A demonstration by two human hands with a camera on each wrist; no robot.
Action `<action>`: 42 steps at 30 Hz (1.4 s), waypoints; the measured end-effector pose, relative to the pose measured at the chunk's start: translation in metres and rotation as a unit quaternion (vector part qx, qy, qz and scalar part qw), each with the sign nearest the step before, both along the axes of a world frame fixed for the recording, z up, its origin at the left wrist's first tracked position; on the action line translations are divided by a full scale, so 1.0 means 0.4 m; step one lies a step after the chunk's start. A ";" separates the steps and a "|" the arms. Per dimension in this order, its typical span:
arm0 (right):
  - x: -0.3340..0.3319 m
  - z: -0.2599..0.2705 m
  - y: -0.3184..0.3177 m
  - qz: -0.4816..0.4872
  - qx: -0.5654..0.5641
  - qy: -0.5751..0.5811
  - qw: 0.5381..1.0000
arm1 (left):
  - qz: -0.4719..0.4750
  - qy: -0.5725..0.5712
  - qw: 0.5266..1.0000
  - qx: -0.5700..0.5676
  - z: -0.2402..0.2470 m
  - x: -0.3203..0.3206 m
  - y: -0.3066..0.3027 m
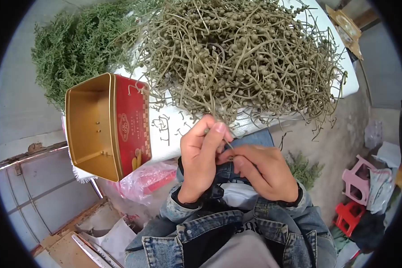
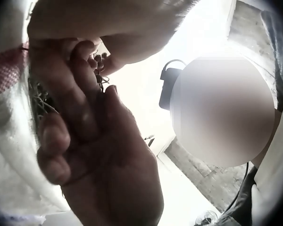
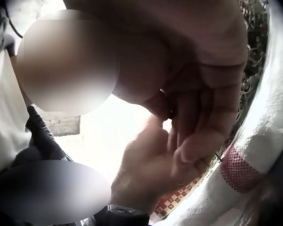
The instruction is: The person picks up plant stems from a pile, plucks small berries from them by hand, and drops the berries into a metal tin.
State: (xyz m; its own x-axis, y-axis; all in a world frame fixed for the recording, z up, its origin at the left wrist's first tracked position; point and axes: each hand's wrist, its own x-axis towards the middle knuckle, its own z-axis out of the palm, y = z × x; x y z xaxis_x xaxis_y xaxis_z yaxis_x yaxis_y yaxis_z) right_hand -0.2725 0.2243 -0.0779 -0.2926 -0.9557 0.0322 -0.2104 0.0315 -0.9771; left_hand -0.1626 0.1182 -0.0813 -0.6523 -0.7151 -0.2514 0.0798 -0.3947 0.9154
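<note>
In the head view my left hand [image 1: 201, 152] pinches a thin greenish-brown stem [image 1: 228, 144] between thumb and fingers, just in front of a big heap of dried stems with small round pods [image 1: 254, 58]. My right hand [image 1: 265, 172] meets it from the right, thumb and forefinger pinching small brown pods [image 1: 230, 158] at the stem's lower end. Seen from the left wrist, a little cluster of round pods [image 2: 102, 60] shows between the two hands. Fingers mostly hide the pods in the right wrist view.
Left of the hands, a red and gold tin [image 1: 131, 127] lies tilted with its mouth facing left and a few small pods inside. Green feathery sprigs [image 1: 76, 53] are piled behind it. The heap rests on a white woven sack [image 1: 163, 134]. Pink and red stools [image 1: 350, 216] stand at right.
</note>
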 end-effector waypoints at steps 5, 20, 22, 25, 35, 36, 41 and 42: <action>-0.003 0.002 0.007 0.061 0.022 -0.047 0.997 | -0.079 0.012 0.996 -0.045 -0.005 -0.010 0.003; 0.116 -0.064 0.007 -0.207 -0.149 -0.287 0.923 | 0.057 0.091 0.986 0.125 0.009 -0.019 0.045; 0.094 -0.040 0.000 -0.222 -0.128 -0.311 0.915 | 0.047 0.084 0.994 0.059 -0.003 -0.016 0.038; 0.059 -0.024 -0.009 -0.197 -0.075 -0.393 0.895 | 0.027 0.058 0.998 -0.007 -0.042 0.025 0.038; 0.033 0.015 -0.084 -0.046 0.097 -0.182 0.978 | -0.001 -0.026 0.986 -0.167 -0.077 0.082 0.061; 0.034 0.019 -0.088 -0.054 0.084 -0.216 0.971 | -0.022 -0.037 0.984 -0.175 -0.077 0.089 0.058; 0.042 0.019 -0.090 -0.044 0.088 -0.275 0.956 | -0.050 -0.059 0.975 -0.210 -0.074 0.083 0.059; 0.042 0.018 -0.089 -0.043 0.089 -0.275 0.956 | -0.043 -0.058 0.973 -0.219 -0.075 0.080 0.060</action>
